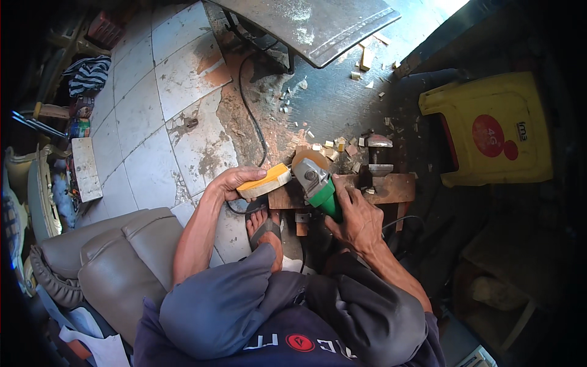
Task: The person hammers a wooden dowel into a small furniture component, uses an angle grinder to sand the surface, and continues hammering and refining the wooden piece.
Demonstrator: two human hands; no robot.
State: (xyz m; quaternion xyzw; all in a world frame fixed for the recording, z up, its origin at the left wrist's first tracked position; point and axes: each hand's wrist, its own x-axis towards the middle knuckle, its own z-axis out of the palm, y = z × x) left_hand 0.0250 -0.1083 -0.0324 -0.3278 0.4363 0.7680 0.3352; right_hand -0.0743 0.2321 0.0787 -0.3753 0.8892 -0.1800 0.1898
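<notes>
My left hand (238, 181) is closed around a curved wooden block (267, 182) with a yellow-orange top face and a pale side. In my right hand (356, 214) is a green angle grinder (322, 194) with a grey metal head, gripped by its body. The grinder's round tan disc (310, 161) is right beside the block's right end; whether they touch, I cannot tell. Below both lies a brown wooden board (392, 188) with a metal vise-like piece (380, 169) standing on it.
Wood offcuts (332, 153) are scattered on the floor ahead. A dark table (306, 27) stands at the far side, a yellow plastic stool (489, 131) at right. A grey cushioned seat (131, 251) is at left. A black cable (244, 101) crosses the floor near my sandalled foot (264, 229).
</notes>
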